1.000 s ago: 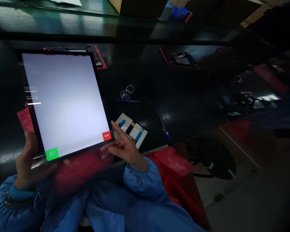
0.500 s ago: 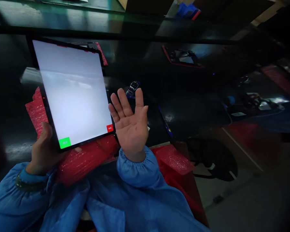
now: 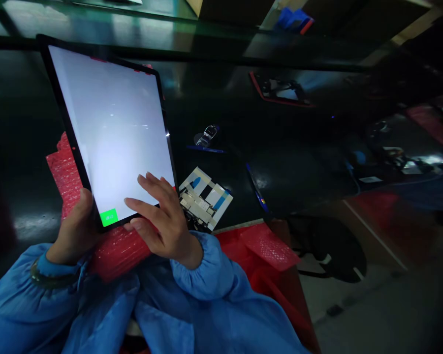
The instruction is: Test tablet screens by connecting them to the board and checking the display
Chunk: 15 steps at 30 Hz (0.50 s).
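Note:
My left hand (image 3: 76, 231) grips the lower left corner of a large tablet (image 3: 112, 132), whose bright, nearly blank screen shows a green button (image 3: 109, 217) near that corner. My right hand (image 3: 162, 216) lies over the tablet's lower right part, fingers spread and curved, holding nothing; the fingertips appear to be on the screen. Just beyond that hand, a flat electronic module with flexible ribbon cables (image 3: 203, 199) lies on the dark bench. Red bubble wrap (image 3: 116, 253) sits under the tablet, partly hidden by it.
A small metal part (image 3: 207, 136) lies on the glossy black bench (image 3: 280, 142). A red-edged frame (image 3: 280, 89) lies further back. A red bubble bag (image 3: 269, 248) hangs over the front edge. Cables and small items (image 3: 398, 160) lie at right. The floor (image 3: 372, 305) shows at lower right.
My right hand has come down from a raised open palm onto the tablet's lower right, covering the red button. The tablet has shifted slightly upward, and the ribbon-cable module shows fully again.

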### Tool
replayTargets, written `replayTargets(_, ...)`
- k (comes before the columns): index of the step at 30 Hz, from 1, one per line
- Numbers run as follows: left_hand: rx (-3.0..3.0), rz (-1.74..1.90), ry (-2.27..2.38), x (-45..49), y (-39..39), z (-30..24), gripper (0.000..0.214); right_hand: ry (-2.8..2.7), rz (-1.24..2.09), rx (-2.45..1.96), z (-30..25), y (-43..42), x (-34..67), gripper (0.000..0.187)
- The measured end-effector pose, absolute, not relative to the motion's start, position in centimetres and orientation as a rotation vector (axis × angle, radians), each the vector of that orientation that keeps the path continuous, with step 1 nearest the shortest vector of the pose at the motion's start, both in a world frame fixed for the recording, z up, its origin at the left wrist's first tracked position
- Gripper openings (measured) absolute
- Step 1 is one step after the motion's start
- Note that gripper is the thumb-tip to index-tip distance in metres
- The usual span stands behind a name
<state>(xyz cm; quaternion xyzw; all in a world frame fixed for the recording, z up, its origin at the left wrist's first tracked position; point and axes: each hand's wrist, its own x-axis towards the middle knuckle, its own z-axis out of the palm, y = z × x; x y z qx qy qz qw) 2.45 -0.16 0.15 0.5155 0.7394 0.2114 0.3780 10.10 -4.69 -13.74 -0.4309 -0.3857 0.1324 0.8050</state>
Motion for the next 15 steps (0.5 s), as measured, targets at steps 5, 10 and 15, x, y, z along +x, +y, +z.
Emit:
replayTargets(5, 1.227, 0.506, 1.722, 1.2, 0.0, 0.1, 0.069, -0.872, 0.192, -0.997, -12.3, -3.9, 10.7, 0.034)
replayTargets(10, 1.239, 0.550, 1.745, 0.4, 0.3, -0.1, 0.075, -0.937, 0.229, -1.051, -11.1, -2.5, 11.0, 0.040)
replayTargets(15, 1.327, 0.556, 1.712, 1.2, 0.0, -0.1, 0.083, -0.774, 0.306, -1.008, -12.7, -2.7, 11.8, 0.031)
